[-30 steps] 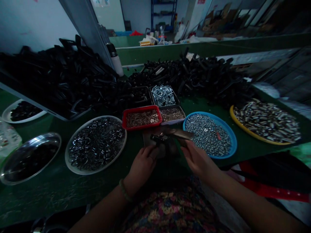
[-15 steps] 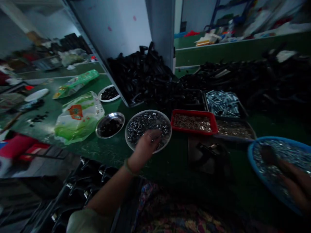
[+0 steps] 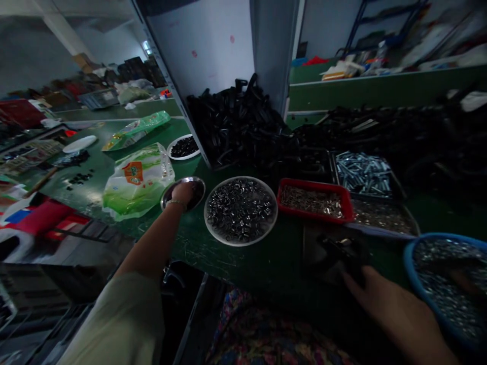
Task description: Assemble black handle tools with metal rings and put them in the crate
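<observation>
Perhaps, both grips unclear, the half-curled right hand (image 3: 386, 299) risked nudging the adjacent black part (image 3: 338, 248), the left hand (image 3: 183, 193) inside a bowl (image 3: 192, 179).

A loose, pale khaki fabric sleeve (image 3: 124, 317) covers the upper left arm, ending near the elbow. A thin, pale greenish, ring-shaped bracelet (image 3: 177, 203) circles the wrist of the bare left hand (image 3: 183, 192). The torso wears a dark cloth garment with a dense multicoloured floral print (image 3: 266, 342) in pinkish red, blue and muted yellow.
</observation>
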`<state>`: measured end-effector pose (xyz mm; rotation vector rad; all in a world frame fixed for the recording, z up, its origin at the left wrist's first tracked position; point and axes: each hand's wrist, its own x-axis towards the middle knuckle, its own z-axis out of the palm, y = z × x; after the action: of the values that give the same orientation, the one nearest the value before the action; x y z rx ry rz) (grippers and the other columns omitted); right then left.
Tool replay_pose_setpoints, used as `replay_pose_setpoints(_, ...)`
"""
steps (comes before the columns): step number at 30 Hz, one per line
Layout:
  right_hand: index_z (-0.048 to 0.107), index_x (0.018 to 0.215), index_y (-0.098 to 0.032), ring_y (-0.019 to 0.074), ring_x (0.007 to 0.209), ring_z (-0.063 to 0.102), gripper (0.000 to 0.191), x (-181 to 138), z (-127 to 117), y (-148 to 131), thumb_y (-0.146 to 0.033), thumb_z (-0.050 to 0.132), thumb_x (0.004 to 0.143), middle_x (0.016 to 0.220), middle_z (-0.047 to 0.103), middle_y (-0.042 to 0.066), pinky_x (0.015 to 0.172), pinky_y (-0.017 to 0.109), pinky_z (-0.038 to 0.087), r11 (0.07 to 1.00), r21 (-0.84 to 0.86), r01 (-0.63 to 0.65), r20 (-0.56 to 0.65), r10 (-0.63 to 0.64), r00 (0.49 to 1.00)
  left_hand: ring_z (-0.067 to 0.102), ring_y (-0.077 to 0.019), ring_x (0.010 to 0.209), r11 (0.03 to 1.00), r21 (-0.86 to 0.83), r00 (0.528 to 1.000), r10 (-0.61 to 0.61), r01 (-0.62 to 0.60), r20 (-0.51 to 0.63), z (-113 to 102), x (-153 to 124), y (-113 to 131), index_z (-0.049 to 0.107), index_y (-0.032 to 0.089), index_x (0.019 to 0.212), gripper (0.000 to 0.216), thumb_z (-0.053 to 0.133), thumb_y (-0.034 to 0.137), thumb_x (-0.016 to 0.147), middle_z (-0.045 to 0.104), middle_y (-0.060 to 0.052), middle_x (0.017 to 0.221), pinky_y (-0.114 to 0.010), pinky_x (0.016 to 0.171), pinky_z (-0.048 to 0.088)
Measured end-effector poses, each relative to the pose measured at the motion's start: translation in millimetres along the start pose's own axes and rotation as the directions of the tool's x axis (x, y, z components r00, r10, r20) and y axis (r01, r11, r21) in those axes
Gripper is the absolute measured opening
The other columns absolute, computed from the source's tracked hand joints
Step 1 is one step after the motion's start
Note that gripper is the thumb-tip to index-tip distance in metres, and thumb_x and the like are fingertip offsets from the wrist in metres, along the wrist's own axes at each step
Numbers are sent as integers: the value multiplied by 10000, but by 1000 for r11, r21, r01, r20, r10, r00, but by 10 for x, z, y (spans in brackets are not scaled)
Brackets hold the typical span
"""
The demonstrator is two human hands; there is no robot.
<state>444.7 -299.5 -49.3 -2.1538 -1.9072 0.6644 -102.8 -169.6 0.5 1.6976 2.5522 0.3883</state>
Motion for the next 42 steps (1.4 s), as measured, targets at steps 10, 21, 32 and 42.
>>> replay_pose_setpoints(10,419,836,-228,26,271,169,362,-274,17,-314,-511,634,772,419,357,-133,324,149,123,61,974,-217,220,-48,974,634,-147,985,781,-611,983,24,-133,-183,92,-961,1145,530,236,981,146,494,327,872,671,32,1075,-333,876,524)
replay_pose_setpoints(21,413,564,-175,4,244,178,475,-431,71,-481,-521,656,782,349,299,-109,288,132,151,-371,891,-262,202,-194,960,686,-164,887,-34,-999,976,216,-32,-38,572,-2393,2693,645,194,794,113,715,244,721,732,-29,925,-324,866,548)
replay_pose_setpoints(32,537,752,-201,67,315,379,325,-438,-225,-328,-514,574,834,453,485,-73,343,187,303,322,947,-2,11,-28,1000,633,-201,1066,383,-909,861,506,-166,56,748,-2590,2563,664,206,1111,272,556,236,863,689,-75,1135,-360,971,489)
replay_pose_setpoints(42,621,1180,-181,247,824,704,343,-732,-461,-319,-347,480,916,905,735,93,694,308,523,950,156,272,-52,-267,962,525,-215,1244,457,-875,625,640,159,447,646,-2935,2255,554,233,1287,415,545,330,884,572,-75,1339,-378,1094,380)
